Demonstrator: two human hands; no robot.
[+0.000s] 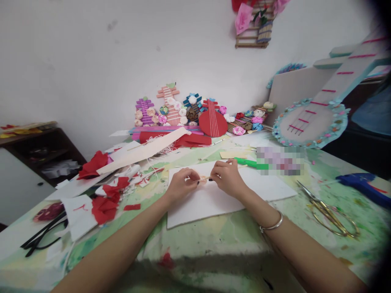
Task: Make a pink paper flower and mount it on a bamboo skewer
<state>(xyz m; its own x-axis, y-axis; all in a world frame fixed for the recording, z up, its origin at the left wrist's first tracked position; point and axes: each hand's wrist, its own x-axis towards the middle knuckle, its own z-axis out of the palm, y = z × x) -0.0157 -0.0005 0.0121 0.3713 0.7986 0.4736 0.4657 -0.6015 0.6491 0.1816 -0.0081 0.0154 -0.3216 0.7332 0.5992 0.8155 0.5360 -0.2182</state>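
Note:
Over a white board (198, 207), my left hand (184, 184) and my right hand (228, 178) meet with fingers pinched. Between their fingertips is a small pale peach paper piece (203, 181), whose exact shape is too small to make out. My left fingers and thumb close on its left side. A thin pale stick (209, 178) runs from the paper into my right hand's pinch; a light tip shows beyond the knuckles. Just past my right hand lies a green craft knife (249, 163), partly over the board's far edge.
Gold-handled scissors (331, 215) and a blue-handled tool (366, 187) lie at right. Red paper scraps (105, 207), white paper and black glasses (45, 236) crowd the left. Decorated paper instruments, including a red one (213, 120), lean against the wall; a large pale-blue one (311, 122) stands right.

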